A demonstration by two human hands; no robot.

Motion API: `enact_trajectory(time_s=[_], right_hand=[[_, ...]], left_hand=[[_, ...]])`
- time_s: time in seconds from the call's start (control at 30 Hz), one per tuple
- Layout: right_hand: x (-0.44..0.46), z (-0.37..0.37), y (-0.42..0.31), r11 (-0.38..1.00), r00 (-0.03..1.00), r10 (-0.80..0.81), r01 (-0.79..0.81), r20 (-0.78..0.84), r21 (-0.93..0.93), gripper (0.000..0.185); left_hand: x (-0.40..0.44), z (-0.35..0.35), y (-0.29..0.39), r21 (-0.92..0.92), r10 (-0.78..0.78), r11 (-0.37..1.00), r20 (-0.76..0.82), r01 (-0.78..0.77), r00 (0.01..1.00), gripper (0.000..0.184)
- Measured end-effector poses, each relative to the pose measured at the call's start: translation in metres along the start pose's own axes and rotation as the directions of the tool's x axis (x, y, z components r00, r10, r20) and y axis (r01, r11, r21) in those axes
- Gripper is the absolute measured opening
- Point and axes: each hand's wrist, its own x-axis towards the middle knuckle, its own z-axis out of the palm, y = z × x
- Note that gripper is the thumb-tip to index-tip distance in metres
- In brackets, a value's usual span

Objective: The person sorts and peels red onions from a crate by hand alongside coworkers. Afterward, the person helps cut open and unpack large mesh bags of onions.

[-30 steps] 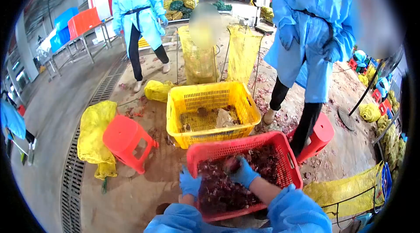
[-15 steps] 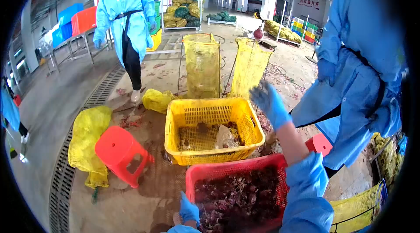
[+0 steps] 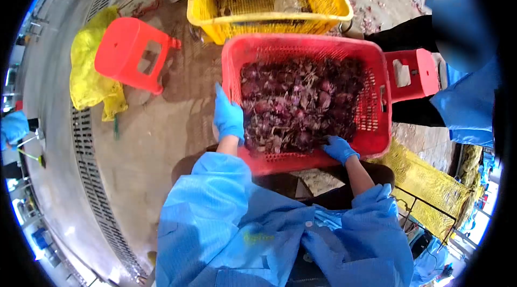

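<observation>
A red basket full of dark red onions and loose skins stands in front of me. My left hand, in a blue glove, rests at the basket's left wall with its fingers pointing up and spread from the palm. Inside the near right part of the basket, my right hand touches the onions, its fingertips partly hidden among them. Whether it holds one cannot be made out. Beyond the red basket is a yellow basket with a few items and a clear plastic piece in it.
A red stool and a yellow mesh bag are at the left, by a floor drain. Another red stool stands right of the basket, near a person in blue. Yellow netting lies at the lower right.
The view has tilted down. My right hand, earlier stretched out open with a dark red onion in the air beyond it, is back in the red basket. My left hand remains by its left side.
</observation>
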Motion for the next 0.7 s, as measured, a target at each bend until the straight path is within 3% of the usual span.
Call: enact_trajectory(time_s=[0.1,0.17,0.2,0.27,0.33,0.4,0.5,0.53,0.57,0.6,0.63,0.67,0.7], right_hand=[[0.0,0.017,-0.008,0.996,1.0,-0.018,0.017,-0.005,-0.089,0.045],[0.017,0.015,-0.02,0.989,0.982,-0.095,0.112,-0.16,0.1,0.039],[0.029,0.015,-0.025,0.987,0.981,-0.103,0.121,-0.166,0.103,0.039],[0.059,0.026,-0.037,0.953,0.905,-0.251,0.294,-0.344,0.075,0.035],[0.08,0.027,-0.067,0.928,0.862,-0.326,0.37,-0.388,0.041,0.035],[0.091,0.023,-0.107,0.942,0.888,-0.332,0.33,-0.317,-0.062,0.04],[0.125,0.031,-0.141,0.907,0.836,-0.375,0.42,-0.4,0.028,0.04],[0.141,0.041,-0.145,0.891,0.774,-0.397,0.454,-0.494,-0.006,0.037],[0.163,0.05,-0.143,0.915,0.836,-0.366,0.404,-0.41,0.005,0.031],[0.172,0.048,-0.151,0.911,0.852,-0.403,0.339,-0.335,-0.233,0.029],[0.187,0.063,-0.147,0.899,0.828,-0.422,0.333,-0.369,-0.283,0.03],[0.187,0.068,-0.151,0.914,0.893,-0.348,0.257,-0.284,-0.314,0.036],[0.173,0.054,-0.165,0.925,0.942,-0.274,0.202,-0.195,-0.322,0.041]], left_hand=[[0.0,-0.001,0.001,0.069,0.004,0.998,0.012,-0.005,1.0,0.066],[0.0,0.002,0.0,0.099,-0.005,0.995,-0.008,0.005,1.0,0.066],[0.001,0.003,0.002,0.121,-0.016,0.992,-0.016,0.018,1.0,0.066],[-0.002,0.0,0.007,0.083,-0.052,0.995,0.007,0.051,0.999,0.068],[-0.002,-0.001,0.009,0.122,-0.06,0.991,-0.001,0.06,0.998,0.068],[-0.001,0.0,0.005,0.135,-0.037,0.99,-0.02,0.04,0.999,0.068],[-0.003,-0.004,0.007,0.163,-0.019,0.986,-0.018,0.022,1.0,0.068],[-0.007,-0.009,0.01,0.145,-0.042,0.989,0.019,0.039,0.999,0.068],[-0.008,-0.013,0.014,0.106,-0.036,0.994,0.036,0.032,0.999,0.068],[-0.008,-0.013,0.015,0.112,-0.015,0.994,0.049,0.01,0.999,0.066],[-0.008,-0.018,0.023,0.063,-0.096,0.994,0.101,0.089,0.99,0.065],[-0.008,-0.003,0.006,0.032,0.008,0.999,0.013,-0.008,1.0,0.064],[-0.008,-0.009,0.014,0.076,-0.139,0.989,0.121,0.13,0.983,0.065]])
